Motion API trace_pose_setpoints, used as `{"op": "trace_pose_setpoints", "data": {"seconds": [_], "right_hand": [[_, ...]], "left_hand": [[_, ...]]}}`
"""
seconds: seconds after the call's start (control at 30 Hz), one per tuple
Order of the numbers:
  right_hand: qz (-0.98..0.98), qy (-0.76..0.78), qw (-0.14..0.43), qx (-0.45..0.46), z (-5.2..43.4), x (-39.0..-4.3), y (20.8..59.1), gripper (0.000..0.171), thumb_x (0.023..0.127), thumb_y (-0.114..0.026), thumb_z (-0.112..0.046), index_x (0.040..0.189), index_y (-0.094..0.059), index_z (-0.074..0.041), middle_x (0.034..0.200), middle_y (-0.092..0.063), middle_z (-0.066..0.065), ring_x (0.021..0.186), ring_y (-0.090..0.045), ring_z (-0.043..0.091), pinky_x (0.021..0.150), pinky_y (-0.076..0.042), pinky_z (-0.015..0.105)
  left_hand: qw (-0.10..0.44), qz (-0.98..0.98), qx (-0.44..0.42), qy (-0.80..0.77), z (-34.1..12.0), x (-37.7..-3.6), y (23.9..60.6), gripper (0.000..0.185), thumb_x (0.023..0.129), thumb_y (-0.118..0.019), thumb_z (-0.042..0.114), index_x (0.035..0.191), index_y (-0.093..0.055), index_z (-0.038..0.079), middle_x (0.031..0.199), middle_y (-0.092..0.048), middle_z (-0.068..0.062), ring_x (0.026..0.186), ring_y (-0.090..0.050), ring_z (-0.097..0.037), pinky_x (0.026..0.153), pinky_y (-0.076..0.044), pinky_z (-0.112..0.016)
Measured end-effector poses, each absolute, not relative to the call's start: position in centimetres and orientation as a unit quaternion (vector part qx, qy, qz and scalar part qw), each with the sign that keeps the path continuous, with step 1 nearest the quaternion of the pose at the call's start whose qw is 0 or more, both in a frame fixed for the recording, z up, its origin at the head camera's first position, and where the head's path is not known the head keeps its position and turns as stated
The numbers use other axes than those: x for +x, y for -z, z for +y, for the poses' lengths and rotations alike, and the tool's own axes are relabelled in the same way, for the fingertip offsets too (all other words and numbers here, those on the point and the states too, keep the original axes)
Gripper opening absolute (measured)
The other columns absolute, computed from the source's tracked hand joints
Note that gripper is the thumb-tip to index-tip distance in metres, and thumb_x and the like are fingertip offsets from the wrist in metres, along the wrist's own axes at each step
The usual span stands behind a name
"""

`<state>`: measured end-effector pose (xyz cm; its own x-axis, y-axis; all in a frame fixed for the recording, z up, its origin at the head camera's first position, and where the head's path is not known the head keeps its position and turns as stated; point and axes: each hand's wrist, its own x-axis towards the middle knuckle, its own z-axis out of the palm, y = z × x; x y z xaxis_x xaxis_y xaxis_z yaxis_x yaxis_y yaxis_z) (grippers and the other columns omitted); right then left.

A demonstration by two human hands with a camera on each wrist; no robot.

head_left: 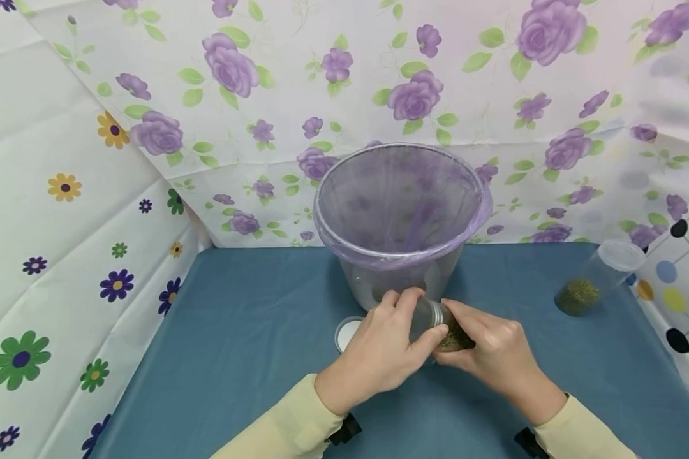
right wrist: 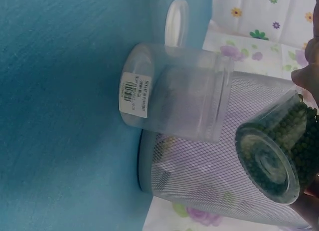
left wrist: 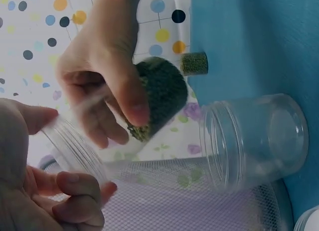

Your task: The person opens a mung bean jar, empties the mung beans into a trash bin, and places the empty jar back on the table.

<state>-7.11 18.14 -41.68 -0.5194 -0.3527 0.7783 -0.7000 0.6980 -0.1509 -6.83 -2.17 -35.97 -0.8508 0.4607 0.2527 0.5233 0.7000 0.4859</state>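
Both hands meet just in front of the mesh waste bin lined with a purple plastic bag [head_left: 399, 217], over the near middle of the blue cloth-covered desk [head_left: 235, 357]. Between them is a small clear plastic jar part-filled with tiny green beads [head_left: 444, 328], lifted and tipped on its side. The right hand [head_left: 494, 357] has fingers and thumb curled round the jar's bead-filled end, while the left hand [head_left: 381, 350] pinches its open mouth end between thumb and fingertips; the right wrist view shows the beads [right wrist: 299, 126] piled against one side of the wall.

The jar looks light and stiff, with smooth walls that are probably somewhat slippery, and the loose beads would shift their weight as it tilts. Its mouth appears uncapped, so the beads could spill. The surest hold is likely round the body with fingers wrapped, as the right hand has it, not at the thin rim.

An empty clear plastic jar with a white label [right wrist: 169, 94] stands on the desk just against the bin's near side. A white round lid [head_left: 347, 333] lies left of the hands. Far right, another clear jar with green beads [head_left: 594, 280] lies well apart.
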Motion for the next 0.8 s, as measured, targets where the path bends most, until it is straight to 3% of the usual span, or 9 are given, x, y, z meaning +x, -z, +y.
{"op": "trace_pose_setpoints", "data": {"seconds": [0.27,0.43,0.5,0.57,0.67,0.8], "right_hand": [[-0.837,-0.224,0.384,0.320,17.9,-7.1,42.0,0.067,0.077,-0.065,-0.057,0.116,-0.066,-0.003,0.100,-0.072,0.013,0.076,-0.071,0.025,0.058,-0.056,0.034],[-0.852,-0.212,0.357,0.320,18.5,-7.0,41.8,0.063,0.072,-0.073,-0.050,0.116,-0.066,-0.005,0.101,-0.072,0.010,0.077,-0.071,0.022,0.057,-0.056,0.033],[-0.853,-0.211,0.351,0.323,18.7,-6.9,41.7,0.062,0.074,-0.071,-0.050,0.117,-0.065,-0.006,0.102,-0.072,0.010,0.078,-0.071,0.022,0.058,-0.056,0.032],[-0.853,-0.215,0.345,0.326,18.8,-6.9,41.5,0.061,0.076,-0.068,-0.051,0.119,-0.065,-0.007,0.103,-0.072,0.009,0.079,-0.071,0.021,0.058,-0.056,0.032],[-0.852,-0.223,0.340,0.330,18.9,-7.0,41.3,0.062,0.073,-0.071,-0.048,0.121,-0.063,-0.009,0.104,-0.071,0.008,0.080,-0.071,0.020,0.059,-0.056,0.031],[-0.849,-0.233,0.338,0.333,18.8,-7.1,41.1,0.061,0.071,-0.074,-0.044,0.122,-0.063,-0.011,0.104,-0.072,0.006,0.080,-0.071,0.018,0.060,-0.056,0.030]], "left_hand": [[0.002,-0.936,-0.203,0.288,-1.6,-6.8,35.4,0.074,0.090,-0.030,0.067,0.123,-0.051,0.004,0.087,-0.055,-0.007,0.059,-0.052,-0.012,0.052,-0.045,-0.022],[-0.009,-0.926,-0.275,0.258,-2.5,-7.5,36.2,0.077,0.089,-0.029,0.069,0.133,-0.045,0.007,0.107,-0.059,-0.008,0.078,-0.062,-0.014,0.062,-0.052,-0.023],[0.008,-0.915,-0.326,0.238,-3.1,-7.8,36.8,0.073,0.090,-0.031,0.066,0.140,-0.038,0.013,0.120,-0.055,-0.005,0.094,-0.062,-0.014,0.074,-0.053,-0.025],[0.037,-0.896,-0.382,0.222,-3.7,-8.1,37.2,0.067,0.093,-0.035,0.061,0.145,-0.030,0.019,0.127,-0.050,-0.002,0.099,-0.059,-0.011,0.080,-0.052,-0.024],[0.088,-0.862,-0.450,0.215,-4.3,-8.6,37.4,0.064,0.093,-0.045,0.052,0.147,-0.026,0.022,0.129,-0.045,0.000,0.098,-0.055,-0.006,0.082,-0.049,-0.019],[0.128,-0.843,-0.481,0.203,-4.6,-8.9,37.3,0.062,0.092,-0.051,0.047,0.144,-0.032,0.018,0.123,-0.047,-0.002,0.088,-0.055,-0.003,0.076,-0.048,-0.015]]}}
